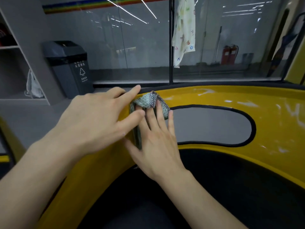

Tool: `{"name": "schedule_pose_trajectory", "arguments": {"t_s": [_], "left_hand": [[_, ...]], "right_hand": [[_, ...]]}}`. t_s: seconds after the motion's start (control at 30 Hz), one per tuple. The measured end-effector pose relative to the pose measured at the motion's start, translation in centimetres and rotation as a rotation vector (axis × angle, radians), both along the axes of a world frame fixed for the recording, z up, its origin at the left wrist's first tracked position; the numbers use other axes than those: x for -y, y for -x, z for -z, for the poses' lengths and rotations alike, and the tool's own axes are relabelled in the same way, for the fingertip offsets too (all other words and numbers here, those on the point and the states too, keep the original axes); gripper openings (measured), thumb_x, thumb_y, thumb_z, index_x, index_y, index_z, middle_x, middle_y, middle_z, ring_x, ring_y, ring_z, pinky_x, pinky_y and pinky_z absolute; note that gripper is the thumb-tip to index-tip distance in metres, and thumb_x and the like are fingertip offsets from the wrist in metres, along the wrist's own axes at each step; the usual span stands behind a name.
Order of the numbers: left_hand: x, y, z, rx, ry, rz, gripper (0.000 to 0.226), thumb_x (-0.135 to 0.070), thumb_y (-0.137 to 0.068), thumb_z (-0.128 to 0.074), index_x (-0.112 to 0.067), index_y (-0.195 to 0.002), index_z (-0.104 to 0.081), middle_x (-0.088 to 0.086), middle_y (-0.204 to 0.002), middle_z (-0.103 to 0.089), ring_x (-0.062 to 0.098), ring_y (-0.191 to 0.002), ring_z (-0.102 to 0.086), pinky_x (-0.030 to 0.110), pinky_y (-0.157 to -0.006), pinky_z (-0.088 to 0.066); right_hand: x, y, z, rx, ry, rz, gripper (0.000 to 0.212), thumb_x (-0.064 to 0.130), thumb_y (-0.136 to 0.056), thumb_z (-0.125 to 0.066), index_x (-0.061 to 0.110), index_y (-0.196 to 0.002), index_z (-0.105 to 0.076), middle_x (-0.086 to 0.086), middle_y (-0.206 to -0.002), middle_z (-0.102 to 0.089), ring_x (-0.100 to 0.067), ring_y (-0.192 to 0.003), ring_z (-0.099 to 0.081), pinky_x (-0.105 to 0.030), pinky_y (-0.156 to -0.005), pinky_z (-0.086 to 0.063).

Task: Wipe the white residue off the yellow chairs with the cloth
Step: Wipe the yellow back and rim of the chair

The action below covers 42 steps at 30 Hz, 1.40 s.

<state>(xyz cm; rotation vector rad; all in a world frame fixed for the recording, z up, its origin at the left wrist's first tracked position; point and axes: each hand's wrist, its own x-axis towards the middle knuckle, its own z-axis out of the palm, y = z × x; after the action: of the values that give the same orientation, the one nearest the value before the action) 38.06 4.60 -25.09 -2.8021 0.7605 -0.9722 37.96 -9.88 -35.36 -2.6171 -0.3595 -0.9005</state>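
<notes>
Seen from the head camera, a person leans over the curved back of a yellow chair (214, 95), both bare forearms reaching in from the lower edge of the picture. The right hand (156, 138) lies flat with its fingers straight and spread, pressing a pale green woven cloth (145, 100) with a dark checked band against the chair's glossy shell; nothing is curled round the fabric. The cloth sits bunched on the left bend of the shell, just beside the left end of a grey oval opening (211, 126) edged in black, and a strip of it trails down under the palm. The left hand (99, 116) is also released, fingers extended: its forefinger reaches the black trim (198, 85) along the chair's top edge, while a lower finger meets the cloth's left side. White residue (295, 113) streaks the yellow surface well to the right of the cloth, with fainter smears above and below the opening. Behind the chair stands a glass partition (140, 47); a patterned white fabric (184, 30) hangs by its black post. A dark grey bin (69, 66) stands at left beside a grey shelf unit (19, 47), and two red fire extinguishers (229, 54) show through the glass at right. A rainbow stripe (74, 6) runs along the wall above.
</notes>
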Motion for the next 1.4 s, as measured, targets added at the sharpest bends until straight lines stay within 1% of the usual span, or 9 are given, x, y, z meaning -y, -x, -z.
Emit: {"name": "schedule_pose_trajectory", "arguments": {"t_s": [0.17,0.33,0.5,0.63,0.83,1.0,1.2,1.3,1.4], "left_hand": [[0.0,0.1,-0.4,-0.041,0.009,-0.015,0.075,-0.068,-0.083,-0.008,-0.048,-0.156,-0.011,-0.022,-0.151,-0.038,0.025,-0.123,-0.056,0.040,-0.085,-0.049],[-0.2,0.2,-0.2,-0.037,-0.028,-0.015,0.081,-0.056,-0.075,-0.011,-0.049,-0.156,-0.008,-0.023,-0.153,-0.034,0.026,-0.119,-0.058,0.039,-0.082,-0.049],[0.0,0.0,-0.6,-0.049,-0.024,-0.034,0.082,-0.054,-0.075,-0.017,-0.048,-0.156,-0.009,-0.021,-0.152,-0.037,0.029,-0.118,-0.058,0.040,-0.081,-0.047],[-0.3,-0.2,-0.1,-0.023,-0.053,-0.037,0.082,-0.056,-0.074,-0.019,-0.051,-0.155,-0.005,-0.024,-0.151,-0.036,0.026,-0.113,-0.061,0.037,-0.074,-0.045],[0.0,-0.2,-0.4,-0.031,-0.049,-0.048,0.081,-0.060,-0.075,-0.021,-0.051,-0.155,-0.009,-0.021,-0.152,-0.040,0.029,-0.121,-0.058,0.041,-0.083,-0.050],[-0.2,-0.1,-0.2,-0.033,-0.048,-0.046,0.085,-0.073,-0.075,-0.022,-0.050,-0.155,-0.008,-0.025,-0.149,-0.039,0.022,-0.117,-0.060,0.039,-0.079,-0.050],[0.2,0.1,-0.4,-0.049,-0.079,-0.057,0.100,-0.099,-0.067,-0.014,-0.052,-0.154,-0.006,-0.023,-0.143,-0.046,0.020,-0.112,-0.063,0.037,-0.071,-0.047],[0.0,0.2,-0.5,-0.073,-0.078,-0.074,0.106,-0.102,-0.062,-0.013,-0.052,-0.155,-0.007,-0.023,-0.143,-0.046,0.019,-0.112,-0.063,0.037,-0.069,-0.045],[0.0,0.2,-0.3,-0.068,-0.088,-0.079,0.106,-0.103,-0.059,-0.014,-0.055,-0.153,-0.003,-0.025,-0.146,-0.042,0.019,-0.118,-0.061,0.036,-0.066,-0.039]], "right_hand": [[0.9,0.8,2.2,-0.074,0.075,0.027,0.086,0.074,-0.093,-0.030,0.025,-0.159,-0.005,0.001,-0.167,-0.004,-0.020,-0.151,0.020,-0.059,-0.120,-0.001],[-0.2,-0.2,-0.1,0.005,-0.019,0.006,0.086,0.070,-0.094,-0.034,0.021,-0.159,-0.008,-0.002,-0.166,-0.009,-0.023,-0.152,0.015,-0.057,-0.121,0.000],[1.2,0.3,1.8,-0.058,0.064,0.033,0.089,0.073,-0.093,-0.030,0.021,-0.160,-0.004,0.000,-0.167,-0.005,-0.021,-0.152,0.017,-0.060,-0.120,-0.002],[0.8,0.0,0.4,-0.013,0.005,0.029,0.089,0.073,-0.092,-0.034,0.022,-0.160,-0.006,-0.002,-0.167,-0.007,-0.022,-0.152,0.016,-0.060,-0.120,0.000],[1.9,-0.3,1.7,-0.029,0.038,0.056,0.088,0.066,-0.092,-0.041,0.023,-0.160,-0.004,-0.002,-0.167,-0.005,-0.023,-0.152,0.015,-0.061,-0.120,-0.002],[0.7,-0.6,0.9,-0.008,-0.035,0.054,0.087,0.065,-0.093,-0.041,0.022,-0.159,-0.004,-0.003,-0.167,-0.009,-0.026,-0.151,0.017,-0.061,-0.120,-0.001],[1.9,-0.1,2.1,-0.062,-0.006,0.059,0.090,0.058,-0.092,-0.045,0.024,-0.159,0.003,0.000,-0.167,0.001,-0.021,-0.150,0.021,-0.061,-0.120,0.000],[1.5,0.1,2.1,-0.068,-0.014,0.060,0.091,0.058,-0.090,-0.046,0.023,-0.159,0.001,-0.002,-0.167,0.001,-0.023,-0.151,0.021,-0.061,-0.120,0.000],[1.0,-0.5,0.3,0.001,-0.053,0.048,0.089,0.058,-0.091,-0.042,0.022,-0.159,0.001,-0.005,-0.167,0.002,-0.026,-0.151,0.020,-0.058,-0.121,0.005]]}}
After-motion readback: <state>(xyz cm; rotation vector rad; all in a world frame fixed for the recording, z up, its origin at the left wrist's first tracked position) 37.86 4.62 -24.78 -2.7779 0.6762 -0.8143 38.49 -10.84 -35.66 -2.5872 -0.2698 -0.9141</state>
